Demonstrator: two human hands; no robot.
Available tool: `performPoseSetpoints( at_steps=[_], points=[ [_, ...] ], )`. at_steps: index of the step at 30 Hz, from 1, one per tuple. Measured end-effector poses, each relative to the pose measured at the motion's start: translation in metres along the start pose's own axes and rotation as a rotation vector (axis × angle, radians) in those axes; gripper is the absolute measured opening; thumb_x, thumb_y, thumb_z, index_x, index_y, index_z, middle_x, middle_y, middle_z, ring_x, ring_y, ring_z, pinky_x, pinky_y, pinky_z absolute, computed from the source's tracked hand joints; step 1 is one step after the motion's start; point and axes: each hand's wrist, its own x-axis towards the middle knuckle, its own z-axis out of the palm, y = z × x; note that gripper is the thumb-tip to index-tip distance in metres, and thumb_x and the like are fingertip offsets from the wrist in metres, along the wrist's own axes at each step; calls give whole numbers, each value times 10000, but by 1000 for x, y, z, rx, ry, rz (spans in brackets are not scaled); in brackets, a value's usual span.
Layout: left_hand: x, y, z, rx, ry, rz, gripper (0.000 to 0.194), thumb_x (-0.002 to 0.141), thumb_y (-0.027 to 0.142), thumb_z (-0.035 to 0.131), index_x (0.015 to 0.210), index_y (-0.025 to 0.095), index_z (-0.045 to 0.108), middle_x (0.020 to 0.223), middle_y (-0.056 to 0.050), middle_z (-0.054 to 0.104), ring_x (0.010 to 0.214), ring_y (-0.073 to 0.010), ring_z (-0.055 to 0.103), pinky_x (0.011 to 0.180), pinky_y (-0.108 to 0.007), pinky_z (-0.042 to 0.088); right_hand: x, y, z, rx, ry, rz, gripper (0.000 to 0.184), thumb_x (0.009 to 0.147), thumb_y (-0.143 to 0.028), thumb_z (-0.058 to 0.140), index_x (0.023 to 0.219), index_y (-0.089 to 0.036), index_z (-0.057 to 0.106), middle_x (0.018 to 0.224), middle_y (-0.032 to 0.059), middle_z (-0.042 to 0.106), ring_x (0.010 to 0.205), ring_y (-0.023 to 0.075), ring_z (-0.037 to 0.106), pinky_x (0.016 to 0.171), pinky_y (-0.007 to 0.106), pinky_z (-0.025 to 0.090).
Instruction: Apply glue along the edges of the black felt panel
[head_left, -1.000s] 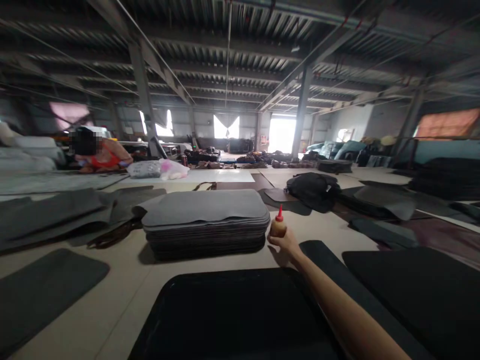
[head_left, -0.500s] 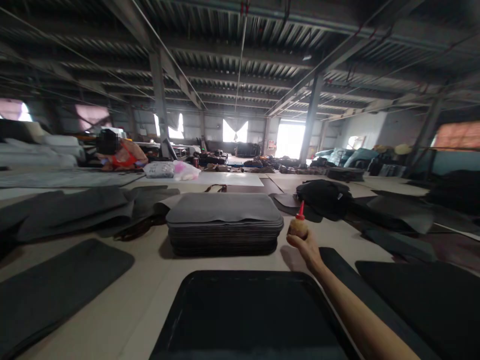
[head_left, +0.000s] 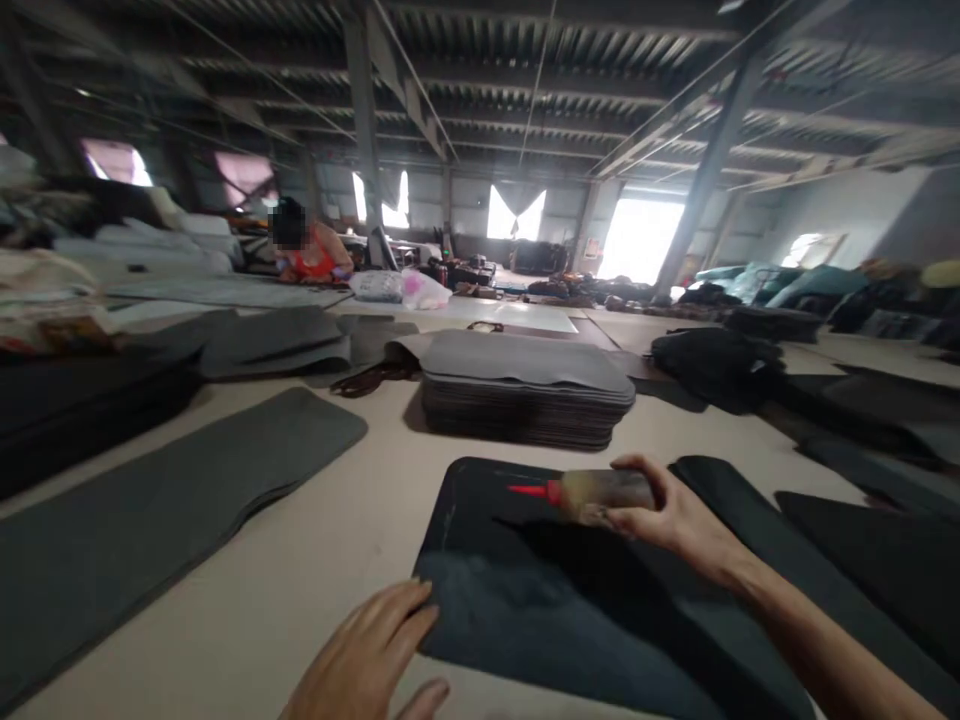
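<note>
My right hand (head_left: 660,510) is wrapped round a squeeze bottle (head_left: 600,492) with a red pointed nozzle. The bottle lies sideways in the air, nozzle to the left, above a dark rounded-corner panel (head_left: 517,610). Its shadow falls across that panel. My left hand (head_left: 367,650) is open at the panel's left edge, fingertips on or just over the edge and thumb apart. Behind the panel stands a thick stack of grey rounded sheets (head_left: 529,385).
Long dark panels (head_left: 187,510) lie at the left, and other dark panels (head_left: 862,560) at the right. A black bundle (head_left: 716,365) sits behind on the right. Across the tables a person in orange (head_left: 319,255) bends over, near plastic bags (head_left: 424,290).
My right hand has tipped the upright bottle onto its side and brought it over the panel. My left hand has come into view at the panel's edge. The view has turned left.
</note>
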Motion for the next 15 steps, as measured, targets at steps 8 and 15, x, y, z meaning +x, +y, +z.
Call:
performPoseSetpoints(
  at_steps=[8,15],
  points=[
    [4,20,-16,-216,-220,-232,466,856,396,722,1271,208,620,1356,-109,632,1234,-315,606,1015,-515,567,-21,-28,36,-120,-27,-61,539,799,-609,669,1183,-245,570,883,22,695,727,228,664,575,303,547],
    [6,22,-21,-298,-246,-290,450,892,430,686,1278,211,611,1401,-128,555,1300,-324,519,1078,-514,493,-27,-40,56,-159,16,-208,473,787,-555,683,1140,-246,623,899,41,724,754,254,691,603,319,565]
  ],
)
